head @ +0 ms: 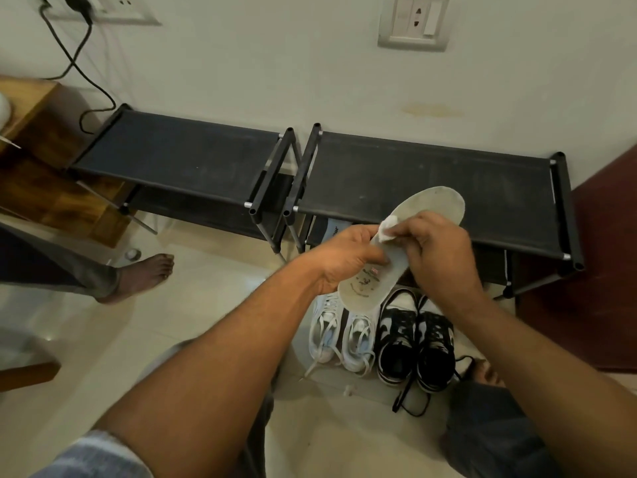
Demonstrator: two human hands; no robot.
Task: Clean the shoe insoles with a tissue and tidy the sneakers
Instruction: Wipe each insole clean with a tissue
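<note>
The insole (368,288) was held up in the air above the sneakers, printed face toward the camera. Its long axis ran on a slant: the heel low and toward the person, the toe raised up and to the right over the front edge of the right-hand shoe rack (431,174). The left hand (348,260) gripped it from its left edge, fingers curled round the stretch between heel and middle. The right hand (441,250) came in from the other side, its fingers bunched on a small wad of white tissue (388,229) and pressing it onto the insole near the left edge, just above the left thumb. From that contact the broad toe end lay beyond the right hand, up and away, and the heel lay below, past the left-hand grip. A wipe along the length would therefore seem to fall to the right hand, with the left only steadying. Directly under the insole, on the pale floor, a pair of white sneakers (344,339) stood beside a black-and-white pair (413,343), laces loose. A second black rack (179,157) stood further left against the wall.
</note>
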